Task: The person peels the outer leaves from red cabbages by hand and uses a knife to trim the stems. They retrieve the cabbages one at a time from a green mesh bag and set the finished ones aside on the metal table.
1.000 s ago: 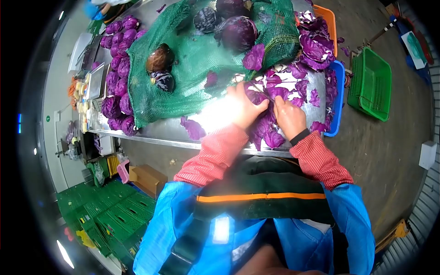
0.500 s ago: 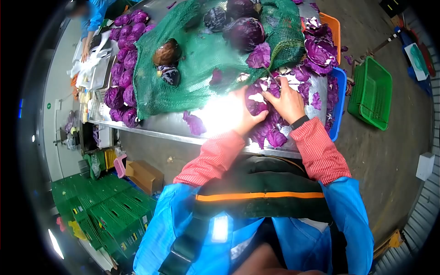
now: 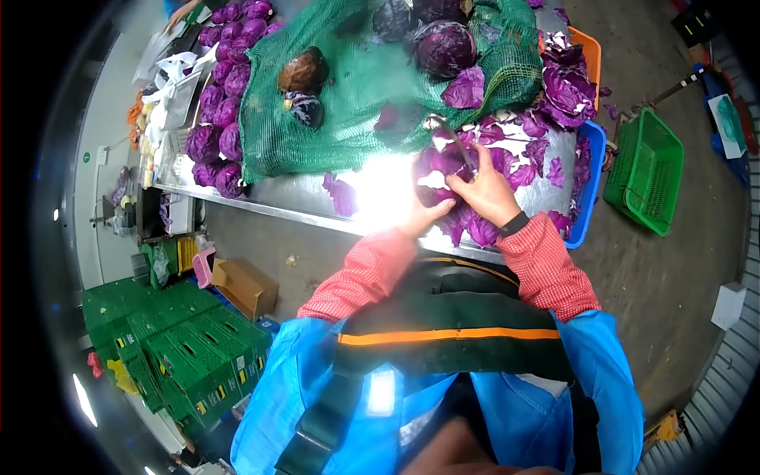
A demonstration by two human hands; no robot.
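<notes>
My left hand (image 3: 417,207) is partly washed out by glare, its thumb curled against a small red cabbage (image 3: 438,170) with pale cut patches. On the cabbage's other side, my right hand (image 3: 489,190) is closed, thumb pressed toward the cabbage. A thin grey knife blade (image 3: 461,149) stands up beside its fingers; the handle is hidden. Loose purple leaves (image 3: 481,229) lie on the metal table (image 3: 301,207) under and around both hands. Beyond them a green mesh sack (image 3: 348,119) is spread out, bearing several cabbages, one of them brown (image 3: 304,71).
Trimmed red cabbages (image 3: 203,142) line the table's left side. A blue crate (image 3: 587,186) and an orange crate (image 3: 587,49) with leaves adjoin the right edge. On the floor stand a green basket (image 3: 645,170), stacked green crates (image 3: 198,368) and a cardboard box (image 3: 247,286). Another person's hand (image 3: 184,12) shows top left.
The cabbage has been turned and lifted a little between my hands, and the blade now shows more plainly. My view has shifted slightly; the other person has mostly left the frame.
</notes>
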